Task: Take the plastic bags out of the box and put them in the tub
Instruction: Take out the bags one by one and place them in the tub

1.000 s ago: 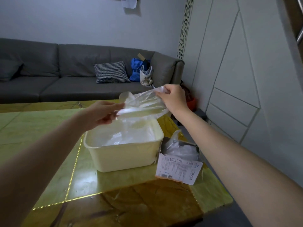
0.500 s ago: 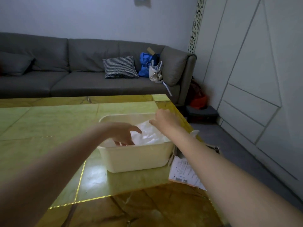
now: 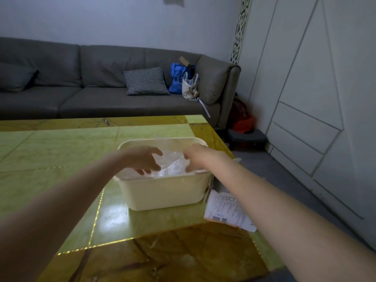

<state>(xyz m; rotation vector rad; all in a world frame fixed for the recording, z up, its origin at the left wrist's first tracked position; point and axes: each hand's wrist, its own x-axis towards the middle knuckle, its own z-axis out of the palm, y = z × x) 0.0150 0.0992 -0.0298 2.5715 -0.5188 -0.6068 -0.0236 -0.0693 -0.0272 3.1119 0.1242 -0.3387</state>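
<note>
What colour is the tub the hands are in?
The tub is cream, a pale off-white; the head view shows it plainly.

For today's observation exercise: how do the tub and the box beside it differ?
The tub is cream, smooth and plain; the box carries a printed label. The tub shows whole, while the right forearm hides much of the box. The tub looks larger than the box. Both rest on the green table.
</note>
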